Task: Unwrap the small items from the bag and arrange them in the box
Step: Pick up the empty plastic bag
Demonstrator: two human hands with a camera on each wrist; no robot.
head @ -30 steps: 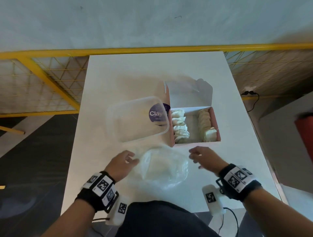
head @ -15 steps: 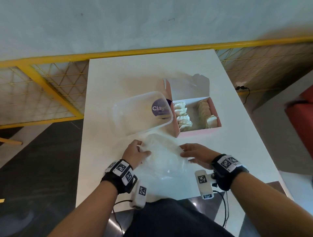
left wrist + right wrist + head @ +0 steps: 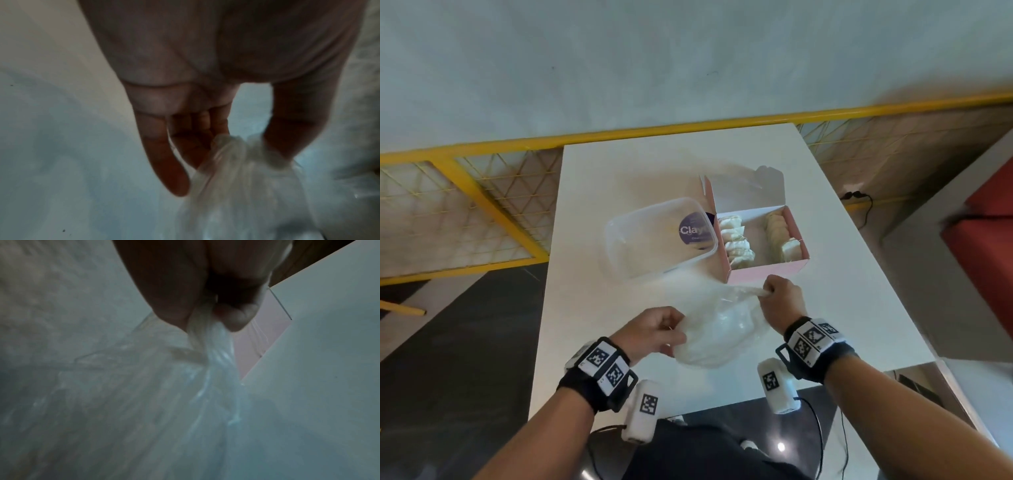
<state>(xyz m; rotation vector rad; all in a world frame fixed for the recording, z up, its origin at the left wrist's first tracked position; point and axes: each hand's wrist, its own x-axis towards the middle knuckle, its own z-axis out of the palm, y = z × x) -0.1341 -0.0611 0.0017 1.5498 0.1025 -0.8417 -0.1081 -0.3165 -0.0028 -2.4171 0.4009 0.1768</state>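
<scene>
Both hands have closed in on the bag (image 3: 717,334) since a second ago and lifted its edges off the table (image 3: 599,178). Left hand (image 3: 654,330) pinches the near-left edge between thumb and fingers; right hand (image 3: 779,301) clamps a bunched corner in its fist, just in front of the pink box (image 3: 767,269). Plastic stretches slantwise between them, right hand nearer the box, so any pour or reach goes forward-right.
</scene>
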